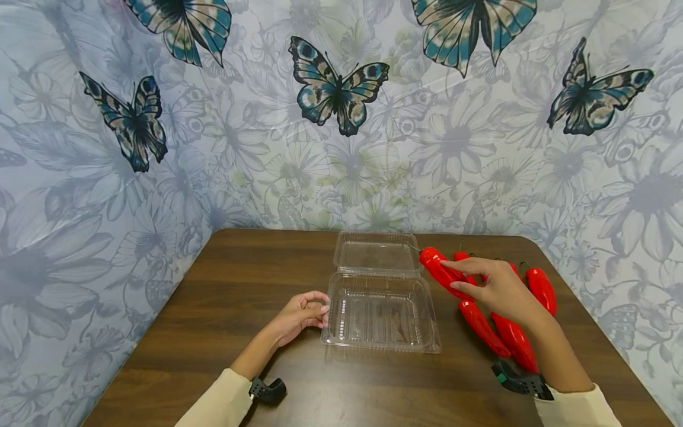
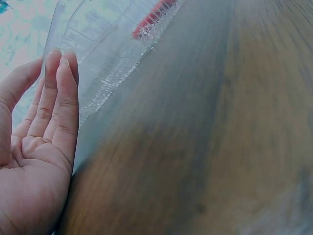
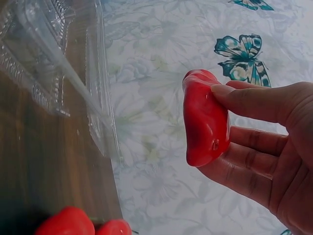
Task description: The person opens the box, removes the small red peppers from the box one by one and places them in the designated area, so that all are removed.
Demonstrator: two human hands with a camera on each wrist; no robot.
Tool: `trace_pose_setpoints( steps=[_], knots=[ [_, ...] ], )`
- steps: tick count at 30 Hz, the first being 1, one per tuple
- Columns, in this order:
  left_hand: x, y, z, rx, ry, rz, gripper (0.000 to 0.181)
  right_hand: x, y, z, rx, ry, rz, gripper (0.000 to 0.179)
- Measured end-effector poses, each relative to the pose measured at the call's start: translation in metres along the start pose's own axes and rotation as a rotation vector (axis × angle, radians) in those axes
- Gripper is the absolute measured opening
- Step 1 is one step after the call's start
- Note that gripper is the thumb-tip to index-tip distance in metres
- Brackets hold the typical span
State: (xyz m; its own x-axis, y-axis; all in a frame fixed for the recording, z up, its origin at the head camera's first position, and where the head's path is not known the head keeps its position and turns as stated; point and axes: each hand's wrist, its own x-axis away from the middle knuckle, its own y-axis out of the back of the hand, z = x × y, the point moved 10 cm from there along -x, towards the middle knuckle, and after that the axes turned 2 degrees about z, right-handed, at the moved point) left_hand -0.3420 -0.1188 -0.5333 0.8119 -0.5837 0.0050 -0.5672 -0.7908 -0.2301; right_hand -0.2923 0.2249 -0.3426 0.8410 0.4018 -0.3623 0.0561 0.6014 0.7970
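Observation:
My right hand pinches a glossy red chili pepper between thumb and fingers, its thin stem pointing left. In the right wrist view this pepper hangs in the air, tilted. A clear plastic clamshell container lies with its lid laid back behind the base. No pepper shows inside the base. My left hand holds the left rim of the container; its thumb and fingertips meet the edge in the left wrist view. More red chili peppers lie beneath and around my right hand, some partly hidden by it.
A brown wooden table bears everything. Behind it hangs a floral cloth with butterflies. The loose peppers lie on the table's right side, one close to the right edge. A black band circles each wrist.

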Motion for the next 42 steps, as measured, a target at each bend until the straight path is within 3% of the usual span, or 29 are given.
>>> trace_pose_setpoints(
  steps=[16, 25, 42],
  knots=[
    [0.000, 0.001, 0.000, -0.018, -0.009, 0.008, 0.014, 0.030, 0.033, 0.001, 0.135, 0.065, -0.113, 0.055],
    [0.000, 0.001, -0.001, -0.008, -0.004, 0.003, 0.015, 0.049, 0.045, -0.021, 0.046, -0.074, -0.151, 0.052],
    [0.000, 0.002, -0.001, -0.011, 0.007, -0.017, 0.015, 0.085, 0.057, -0.045, -0.019, -0.177, -0.164, 0.049]
  ],
)
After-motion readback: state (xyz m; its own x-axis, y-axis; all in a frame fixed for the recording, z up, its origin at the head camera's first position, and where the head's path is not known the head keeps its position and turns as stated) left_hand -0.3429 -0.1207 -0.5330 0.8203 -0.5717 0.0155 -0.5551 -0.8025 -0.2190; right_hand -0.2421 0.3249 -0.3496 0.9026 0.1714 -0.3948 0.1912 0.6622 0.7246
